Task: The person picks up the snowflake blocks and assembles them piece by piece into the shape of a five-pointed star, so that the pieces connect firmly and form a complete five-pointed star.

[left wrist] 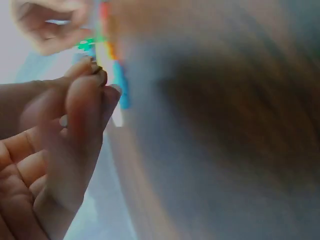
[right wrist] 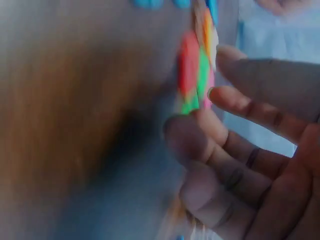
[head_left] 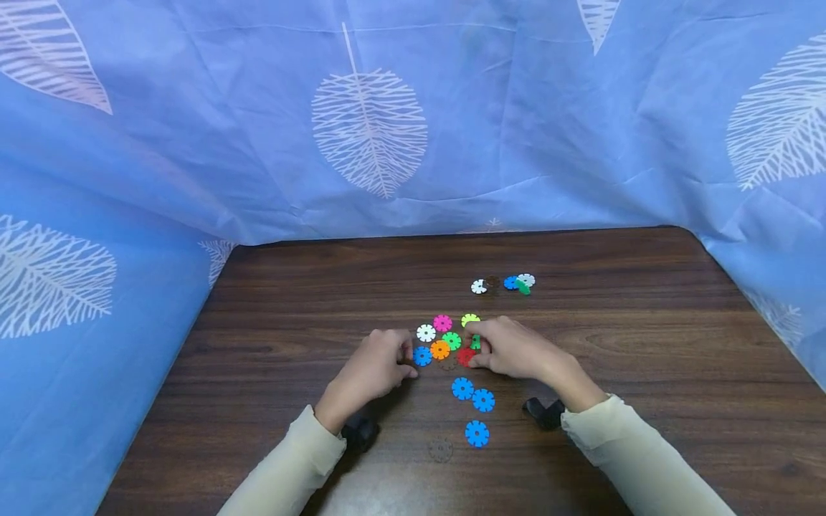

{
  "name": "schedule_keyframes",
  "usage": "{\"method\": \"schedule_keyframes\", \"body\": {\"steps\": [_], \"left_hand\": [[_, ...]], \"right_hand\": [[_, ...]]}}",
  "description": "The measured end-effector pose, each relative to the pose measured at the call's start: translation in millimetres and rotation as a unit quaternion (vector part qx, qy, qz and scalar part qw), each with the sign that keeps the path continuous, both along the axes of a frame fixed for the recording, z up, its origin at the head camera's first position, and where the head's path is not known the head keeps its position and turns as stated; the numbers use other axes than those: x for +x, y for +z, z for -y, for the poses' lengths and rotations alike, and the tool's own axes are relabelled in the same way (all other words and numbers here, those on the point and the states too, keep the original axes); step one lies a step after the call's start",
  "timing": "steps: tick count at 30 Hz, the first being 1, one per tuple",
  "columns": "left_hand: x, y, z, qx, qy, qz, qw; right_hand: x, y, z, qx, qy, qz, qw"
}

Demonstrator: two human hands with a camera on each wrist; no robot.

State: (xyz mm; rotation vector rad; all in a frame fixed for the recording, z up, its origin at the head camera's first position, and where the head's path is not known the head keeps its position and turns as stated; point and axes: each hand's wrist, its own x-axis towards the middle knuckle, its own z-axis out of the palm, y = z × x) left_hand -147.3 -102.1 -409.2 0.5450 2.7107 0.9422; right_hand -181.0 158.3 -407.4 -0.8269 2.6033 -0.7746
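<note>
So the cluster [head_left: 452,341] sits flat on the table [head_left: 271,401] between our hands. Left hand [head_left: 374,362] curves loosely by a blue disc [head_left: 422,356], right hand [head_left: 519,347] by the red disc [head_left: 466,357], and neither seems to be gripping anything. Our worry: push from both sides and the discs could ride up and scatter. Also, the lone brown disc [head_left: 441,450] nearly matches the table, so we might miss it.

A notched blue disc [head_left: 422,356] and orange disc [head_left: 440,350] lie flat, side by side; a red disc [head_left: 464,357] lies partly covered nearby.
</note>
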Motion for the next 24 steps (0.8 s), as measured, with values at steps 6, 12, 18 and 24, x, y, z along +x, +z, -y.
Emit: {"method": "schedule_keyframes", "body": {"steps": [6, 12, 18, 24], "left_hand": [[6.0, 9.9, 2.6, 0.136, -0.019, 0.049, 0.9894], [5.2, 10.1, 1.6, 0.192, -0.032, 0.065, 0.9788], [1.8, 8.3, 4.0, 0.274, -0.014, 0.135, 0.9522], [-0.8, 7.9, 6.6, 0.314, -0.006, 0.177, 0.9328]], "right_hand": [[4.0, -8.8, 14.7, 0.025, -0.008, 0.003, 0.9996], [2.7, -13.3, 9.7, -0.017, -0.026, 0.039, 0.9988], [14.0, -3.1, 9.8, -0.146, -0.016, -0.019, 0.9889], [25.1, 5.1, 19.3, -0.24, 0.018, -0.016, 0.9704]]}}
